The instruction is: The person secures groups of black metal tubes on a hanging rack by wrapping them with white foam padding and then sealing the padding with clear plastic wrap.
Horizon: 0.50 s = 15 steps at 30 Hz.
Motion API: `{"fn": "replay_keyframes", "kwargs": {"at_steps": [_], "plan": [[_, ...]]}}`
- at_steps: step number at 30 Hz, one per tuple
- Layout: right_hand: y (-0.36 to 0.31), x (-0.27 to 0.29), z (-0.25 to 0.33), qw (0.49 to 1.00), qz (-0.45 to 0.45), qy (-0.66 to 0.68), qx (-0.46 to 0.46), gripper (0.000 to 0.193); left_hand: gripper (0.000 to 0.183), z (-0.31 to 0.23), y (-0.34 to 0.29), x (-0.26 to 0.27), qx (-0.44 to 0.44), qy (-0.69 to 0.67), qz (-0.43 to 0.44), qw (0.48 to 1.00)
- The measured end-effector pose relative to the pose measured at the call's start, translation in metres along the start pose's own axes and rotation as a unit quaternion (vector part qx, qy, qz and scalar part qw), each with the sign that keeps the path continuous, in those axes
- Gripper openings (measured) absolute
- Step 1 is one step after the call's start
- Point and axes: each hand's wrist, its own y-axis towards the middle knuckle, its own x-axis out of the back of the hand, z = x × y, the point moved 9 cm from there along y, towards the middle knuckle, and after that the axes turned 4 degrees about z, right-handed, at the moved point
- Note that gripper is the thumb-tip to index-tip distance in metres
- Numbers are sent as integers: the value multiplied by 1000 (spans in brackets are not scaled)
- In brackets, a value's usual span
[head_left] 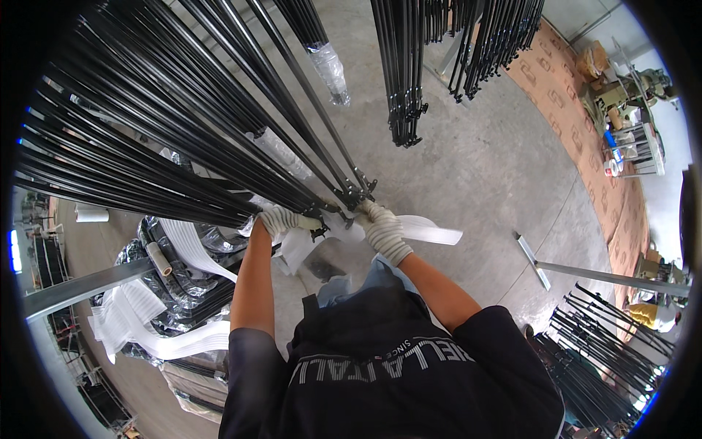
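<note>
Left grip (287,219) and right grip (384,228), both in striped gloves, were at the near ends of black metal tubes (183,117); whether either was fully closed could not be told, the fingers being partly hidden. White foam sheet (431,231) lay beside them. Surface: grey concrete floor (475,168), seamed, with brown patterned sheeting (556,80) along the right side. A plastic-wrapped pile (197,293) lay at left. The tubes' long axis ran diagonally toward the upper left, end fittings pointing toward the person.
</note>
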Motion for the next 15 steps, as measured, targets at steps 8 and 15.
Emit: {"fn": "replay_keyframes", "kwargs": {"at_steps": [8, 15], "plan": [[0, -21, 28, 974, 81, -210, 38, 29, 30, -25, -16, -4, -54, 33, 19, 998], [16, -21, 0, 998, 44, 14, -37, 17, 26, -10, -18, -2, -20, -34, 49, 998]]}}
